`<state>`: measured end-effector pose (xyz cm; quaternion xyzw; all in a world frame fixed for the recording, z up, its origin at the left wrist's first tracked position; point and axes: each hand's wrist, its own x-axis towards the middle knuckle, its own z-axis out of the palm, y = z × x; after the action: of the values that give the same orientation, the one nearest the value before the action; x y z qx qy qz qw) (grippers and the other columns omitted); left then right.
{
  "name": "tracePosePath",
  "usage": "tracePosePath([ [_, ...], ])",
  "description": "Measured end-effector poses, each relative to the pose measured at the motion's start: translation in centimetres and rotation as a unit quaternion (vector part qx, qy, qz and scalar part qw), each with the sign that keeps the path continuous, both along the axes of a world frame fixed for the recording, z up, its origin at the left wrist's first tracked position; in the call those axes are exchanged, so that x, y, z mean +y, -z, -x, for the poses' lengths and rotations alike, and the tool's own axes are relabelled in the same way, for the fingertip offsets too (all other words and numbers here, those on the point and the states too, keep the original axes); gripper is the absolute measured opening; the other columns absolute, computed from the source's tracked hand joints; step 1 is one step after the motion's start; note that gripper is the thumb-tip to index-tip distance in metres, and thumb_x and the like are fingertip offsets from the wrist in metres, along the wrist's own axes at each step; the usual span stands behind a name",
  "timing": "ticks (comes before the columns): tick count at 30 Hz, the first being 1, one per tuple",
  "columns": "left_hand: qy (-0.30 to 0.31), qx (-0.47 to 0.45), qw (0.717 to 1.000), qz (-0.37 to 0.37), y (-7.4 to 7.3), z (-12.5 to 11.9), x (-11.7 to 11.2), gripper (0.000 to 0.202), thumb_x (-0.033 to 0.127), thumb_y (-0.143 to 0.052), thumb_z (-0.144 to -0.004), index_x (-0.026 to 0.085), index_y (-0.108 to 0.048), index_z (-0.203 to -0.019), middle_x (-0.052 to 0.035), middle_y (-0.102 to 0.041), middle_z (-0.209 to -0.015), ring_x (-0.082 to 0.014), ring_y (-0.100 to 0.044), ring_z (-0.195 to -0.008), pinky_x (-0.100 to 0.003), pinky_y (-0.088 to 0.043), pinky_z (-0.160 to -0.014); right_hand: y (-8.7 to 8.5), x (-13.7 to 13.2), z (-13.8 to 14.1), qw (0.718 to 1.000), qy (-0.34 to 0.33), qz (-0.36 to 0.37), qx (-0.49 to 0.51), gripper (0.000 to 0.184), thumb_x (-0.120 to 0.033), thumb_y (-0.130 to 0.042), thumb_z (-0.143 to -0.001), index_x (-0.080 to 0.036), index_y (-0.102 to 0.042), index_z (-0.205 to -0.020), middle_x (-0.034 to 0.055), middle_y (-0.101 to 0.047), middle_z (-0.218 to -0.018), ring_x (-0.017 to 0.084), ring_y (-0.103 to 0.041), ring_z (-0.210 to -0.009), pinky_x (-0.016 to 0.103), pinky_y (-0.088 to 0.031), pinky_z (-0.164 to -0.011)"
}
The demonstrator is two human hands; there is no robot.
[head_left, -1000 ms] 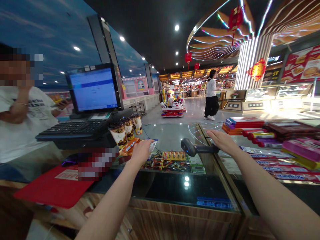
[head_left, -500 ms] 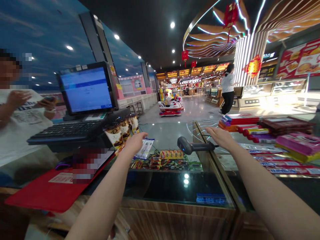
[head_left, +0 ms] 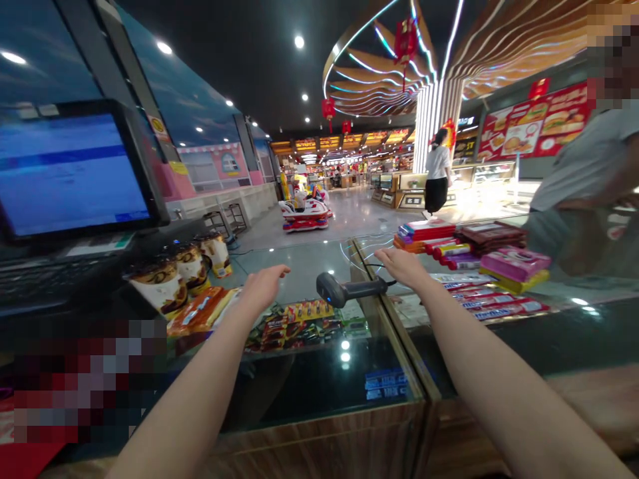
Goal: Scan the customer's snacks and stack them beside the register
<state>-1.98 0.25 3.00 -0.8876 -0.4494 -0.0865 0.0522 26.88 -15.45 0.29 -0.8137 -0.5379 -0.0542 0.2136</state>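
Glass surface (head_left: 319,392) in front of me, and here's the picture: my left hand (head_left: 264,287) is open, fingers spread, holding nothing, hovering just past an orange snack packet (head_left: 200,310) and a row of foil-topped snack cups (head_left: 160,286). My right hand (head_left: 402,266) is open and empty too, palm down, near the tail of the black handheld barcode scanner (head_left: 344,289), which lies on the surface between my hands, gripped by neither. Right now I'm between grabs, and any pick-up from here calls for closing a hand first. Under my left wrist sit carded yellow sweets (head_left: 309,310). Off to my right are stacked pink candy boxes (head_left: 516,264), and a co-worker in a grey T-shirt (head_left: 584,156) stands at the edge of the view. The POS touchscreen (head_left: 74,169) glows blue on my left, and out on the mall floor stands a red-and-white kiddie ride (head_left: 304,216).
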Motion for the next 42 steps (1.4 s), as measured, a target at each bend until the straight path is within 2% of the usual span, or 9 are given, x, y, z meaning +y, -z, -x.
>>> tracePosePath([
  [5, 0.063, -0.088, 0.994, 0.01, 1.4, -0.4, 2.0, 0.048, 0.017, -0.038, -0.088, 0.027, -0.049, -0.134, -0.0025, -0.066, -0.124, -0.0184, -0.063, -0.111, -0.031, -0.046, -0.094, -0.4, 0.0, -0.4, 1.0, 0.009, 0.003, -0.006, 0.055, -0.048, -0.02, -0.099, -0.02, -0.068, -0.103, 0.0117, -0.071, -0.106, 0.027, -0.063, -0.105, 0.037, -0.043, -0.087],
  [9, 0.107, -0.165, 0.98, 0.012, 0.9, -0.9, 1.7, 0.047, 0.024, -0.035, -0.088, 0.023, -0.051, -0.132, -0.0046, -0.067, -0.121, -0.0201, -0.064, -0.107, -0.033, -0.047, -0.094, -0.6, 0.0, -0.7, 1.0, 0.021, 0.002, -0.01, 0.055, -0.047, -0.021, -0.099, -0.02, -0.069, -0.102, 0.0112, -0.071, -0.106, 0.027, -0.063, -0.105, 0.038, -0.042, -0.088],
  [12, 0.138, -0.189, 0.972, -0.011, -0.4, -2.0, 0.3, 0.044, 0.03, -0.034, -0.089, 0.022, -0.057, -0.126, -0.0058, -0.068, -0.12, -0.0241, -0.063, -0.109, -0.038, -0.047, -0.095, -0.7, 0.0, -0.9, 0.999, 0.045, 0.005, 0.005, 0.054, -0.048, -0.023, -0.099, -0.021, -0.069, -0.104, 0.0107, -0.07, -0.109, 0.027, -0.062, -0.107, 0.038, -0.042, -0.089],
  [17, 0.204, -0.164, 0.964, -0.037, -2.3, -4.9, -2.4, 0.041, 0.03, -0.036, -0.089, 0.024, -0.062, -0.121, -0.0044, -0.069, -0.118, -0.0233, -0.065, -0.106, -0.035, -0.048, -0.094, -1.0, -1.2, -1.6, 0.998, 0.056, 0.015, 0.038, 0.051, -0.049, -0.027, -0.097, -0.023, -0.069, -0.107, 0.0096, -0.07, -0.11, 0.027, -0.062, -0.106, 0.035, -0.042, -0.087],
  [22, 0.249, -0.101, 0.959, -0.086, -3.7, -8.7, -5.6, 0.039, 0.024, -0.037, -0.09, 0.021, -0.064, -0.119, -0.0056, -0.069, -0.118, -0.0226, -0.065, -0.105, -0.035, -0.047, -0.095, -1.1, -4.2, -3.7, 0.997, 0.073, 0.016, 0.031, 0.047, -0.049, -0.031, -0.096, -0.022, -0.068, -0.107, 0.0098, -0.07, -0.111, 0.027, -0.062, -0.105, 0.034, -0.041, -0.085],
  [25, 0.281, -0.082, 0.951, -0.098, -3.8, -11.2, -7.7, 0.037, 0.022, -0.04, -0.09, 0.021, -0.064, -0.118, -0.0054, -0.069, -0.117, -0.0219, -0.064, -0.106, -0.034, -0.047, -0.095, -0.7, -6.5, -5.5, 0.996, 0.078, 0.023, 0.025, 0.048, -0.047, -0.03, -0.097, -0.02, -0.069, -0.103, 0.0109, -0.07, -0.107, 0.025, -0.063, -0.1, 0.031, -0.041, -0.08],
  [29, 0.319, -0.077, 0.941, -0.077, -3.1, -14.7, -10.1, 0.034, 0.02, -0.042, -0.091, 0.021, -0.064, -0.117, -0.0059, -0.068, -0.119, -0.0213, -0.063, -0.108, -0.033, -0.046, -0.095, 0.0, -9.3, -7.4, 0.995, 0.093, 0.016, 0.013, 0.045, -0.044, -0.031, -0.097, -0.021, -0.069, -0.103, 0.0106, -0.07, -0.105, 0.025, -0.063, -0.097, 0.03, -0.041, -0.078],
  [34, 0.334, -0.058, 0.94, -0.048, -1.5, -18.7, -12.6, 0.034, 0.017, -0.046, -0.09, 0.021, -0.062, -0.119, -0.007, -0.067, -0.121, -0.0219, -0.062, -0.11, -0.034, -0.045, -0.097, 0.9, -12.0, -9.0, 0.995, 0.092, 0.016, 0.019, 0.04, -0.042, -0.035, -0.097, -0.023, -0.07, -0.106, 0.0081, -0.071, -0.106, 0.023, -0.063, -0.098, 0.03, -0.041, -0.082],
  [42, 0.343, -0.015, 0.939, -0.019, 1.5, -23.3, -14.4, 0.038, 0.016, -0.043, -0.089, 0.022, -0.06, -0.123, -0.0089, -0.066, -0.121, -0.0245, -0.062, -0.111, -0.036, -0.047, -0.093, 2.1, -14.3, -10.2, 0.996, 0.078, 0.008, -0.032, 0.035, -0.03, -0.041, -0.095, -0.023, -0.067, -0.116, 0.0078, -0.07, -0.112, 0.022, -0.062, -0.104, 0.029, -0.042, -0.089],
])
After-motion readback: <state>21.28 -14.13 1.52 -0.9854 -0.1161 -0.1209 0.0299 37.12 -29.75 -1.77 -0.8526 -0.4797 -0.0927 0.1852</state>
